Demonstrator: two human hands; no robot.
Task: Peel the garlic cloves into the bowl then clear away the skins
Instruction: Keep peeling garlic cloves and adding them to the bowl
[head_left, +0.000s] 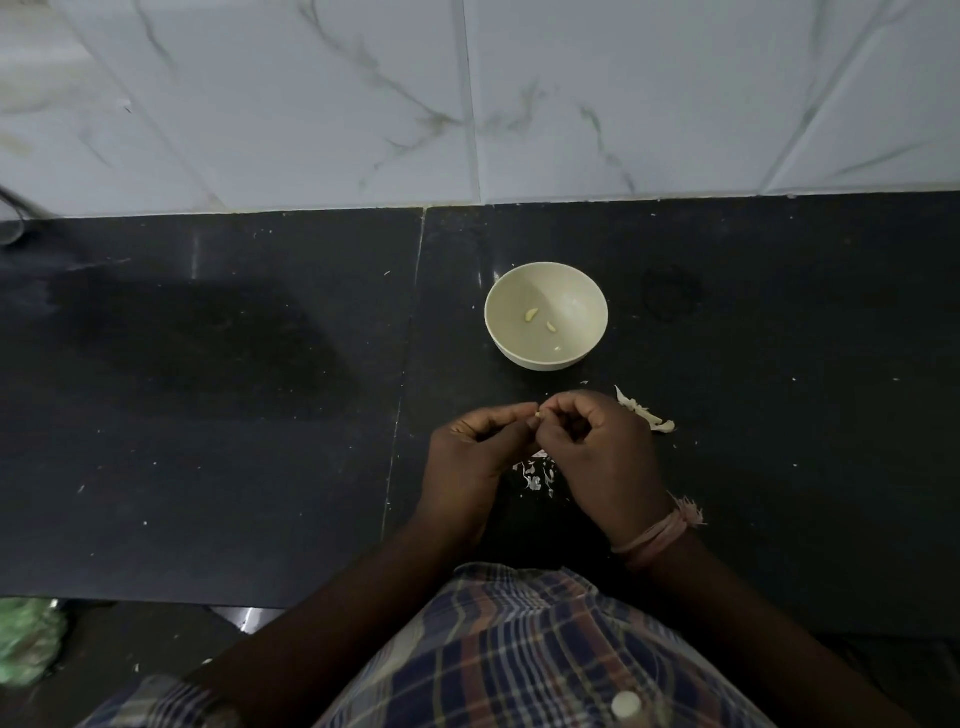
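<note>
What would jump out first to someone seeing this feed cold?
Both hands, the left hand and right hand, meet at centre frame, pinching a small garlic clove over the black counter. Just beyond them sits a pale bowl with a few peeled pieces; loose skins lie below the hands.

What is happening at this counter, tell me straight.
A person is peeling garlic over a dark counter. Both hands meet just in front of the bowl: the left hand and right hand pinch a small garlic clove between their fingertips. A few peeled cloves already lie in the bowl. Loose skins sit on the counter under the hands, and more garlic lies to the right of the right hand.
</note>
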